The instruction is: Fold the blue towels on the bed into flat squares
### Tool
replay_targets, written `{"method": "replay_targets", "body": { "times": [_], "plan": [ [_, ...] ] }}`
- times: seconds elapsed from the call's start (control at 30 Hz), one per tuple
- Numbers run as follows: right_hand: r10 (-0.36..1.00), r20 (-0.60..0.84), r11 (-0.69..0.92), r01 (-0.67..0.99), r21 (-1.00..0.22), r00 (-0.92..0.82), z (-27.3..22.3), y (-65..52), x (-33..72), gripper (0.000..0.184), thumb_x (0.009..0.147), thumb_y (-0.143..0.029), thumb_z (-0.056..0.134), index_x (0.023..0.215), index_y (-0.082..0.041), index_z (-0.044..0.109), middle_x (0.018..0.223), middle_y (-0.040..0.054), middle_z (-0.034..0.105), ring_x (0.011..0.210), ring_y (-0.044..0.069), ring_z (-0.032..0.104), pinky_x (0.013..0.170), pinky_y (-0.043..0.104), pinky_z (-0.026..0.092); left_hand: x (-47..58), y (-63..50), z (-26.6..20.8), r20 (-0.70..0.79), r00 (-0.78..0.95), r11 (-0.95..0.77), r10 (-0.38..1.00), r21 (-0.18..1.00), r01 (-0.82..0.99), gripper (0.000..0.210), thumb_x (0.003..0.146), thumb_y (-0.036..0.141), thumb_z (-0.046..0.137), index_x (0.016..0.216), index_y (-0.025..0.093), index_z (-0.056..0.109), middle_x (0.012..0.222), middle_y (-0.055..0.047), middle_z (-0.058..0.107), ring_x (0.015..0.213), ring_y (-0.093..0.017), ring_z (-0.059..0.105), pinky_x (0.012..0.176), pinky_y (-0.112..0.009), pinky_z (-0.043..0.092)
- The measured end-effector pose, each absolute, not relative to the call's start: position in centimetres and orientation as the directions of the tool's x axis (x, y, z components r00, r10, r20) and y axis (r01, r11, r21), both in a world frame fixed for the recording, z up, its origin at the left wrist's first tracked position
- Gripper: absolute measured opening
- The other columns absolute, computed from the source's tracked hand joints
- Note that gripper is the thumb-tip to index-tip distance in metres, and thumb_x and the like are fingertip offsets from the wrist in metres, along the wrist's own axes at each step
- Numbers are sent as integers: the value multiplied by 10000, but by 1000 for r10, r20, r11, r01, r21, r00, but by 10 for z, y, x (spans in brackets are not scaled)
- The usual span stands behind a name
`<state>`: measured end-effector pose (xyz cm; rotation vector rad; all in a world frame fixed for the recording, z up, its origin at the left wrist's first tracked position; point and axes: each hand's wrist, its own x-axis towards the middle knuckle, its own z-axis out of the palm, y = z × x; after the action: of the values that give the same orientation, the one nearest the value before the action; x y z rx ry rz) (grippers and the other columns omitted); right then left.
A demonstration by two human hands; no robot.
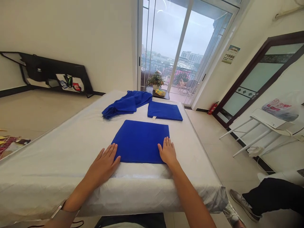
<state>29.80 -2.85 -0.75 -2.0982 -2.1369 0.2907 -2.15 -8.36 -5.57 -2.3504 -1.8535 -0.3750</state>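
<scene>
A blue cloth (141,141), folded into a flat, nearly square shape, lies near the front of the covered table. My left hand (104,161) rests flat at its left edge, fingers stretched out and pointing away from me. On the right edge lies my right hand (167,151), also flat with the fingers extended. Behind it to the right is a second folded blue cloth (165,110) with a small white tag at its front edge. A loose heap of blue cloth (128,104) sits crumpled at the far left.
A pale, shiny cover (71,148) drapes the table. Beyond its far end stand a potted plant (155,79) and a yellow pack (160,92). On the right, a white chair (270,122) carries a plastic bag (282,107). A person's shoe (244,202) shows at lower right.
</scene>
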Motion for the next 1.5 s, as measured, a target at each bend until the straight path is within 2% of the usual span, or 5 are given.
{"method": "replay_targets", "body": {
  "times": [0.13,0.4,0.77,1.07,1.5],
  "plan": [
    [1000,-20,11,964,-264,-17,-17,-31,300,714,1039,-493,202,1570,-16,173,1643,154,131,1530,233,92,1232,415,99,7,-74,-35,256,241,-276,936,112,954,760,998,558,196,1536,30,290,1586,-190,329,1483,-290,294,1201,-481,260],
    [999,-1,33,982,-188,-34,-19,-32,302,646,1036,-393,222,1573,-35,191,1647,137,140,1529,231,103,1231,401,93,155,-9,-11,248,662,-706,707,204,678,727,1012,593,173,1559,123,267,1608,-165,288,1511,-253,216,1221,-428,177],
    [1000,11,22,982,-186,-20,-19,-32,301,655,1037,-405,210,1563,-14,211,1641,145,164,1524,233,133,1228,395,104,117,-12,-35,248,649,-693,720,199,693,736,1001,624,194,1560,153,274,1616,-128,287,1512,-235,216,1229,-415,139],
    [999,-36,-1,981,-194,-6,-15,-31,299,679,1035,-441,182,1573,-26,172,1646,130,139,1527,218,115,1229,389,96,-18,-27,-47,165,396,-419,903,136,898,752,983,627,253,1576,167,213,1626,-119,262,1512,-280,211,1215,-473,198],
    [1000,-15,19,987,-162,-22,8,11,305,664,1036,-424,189,1559,-19,235,1631,144,213,1517,243,164,1225,412,97,-18,-32,-48,167,354,-376,920,124,919,864,933,718,272,1564,129,242,1622,-131,263,1509,-293,218,1216,-474,200]
  ]
}}
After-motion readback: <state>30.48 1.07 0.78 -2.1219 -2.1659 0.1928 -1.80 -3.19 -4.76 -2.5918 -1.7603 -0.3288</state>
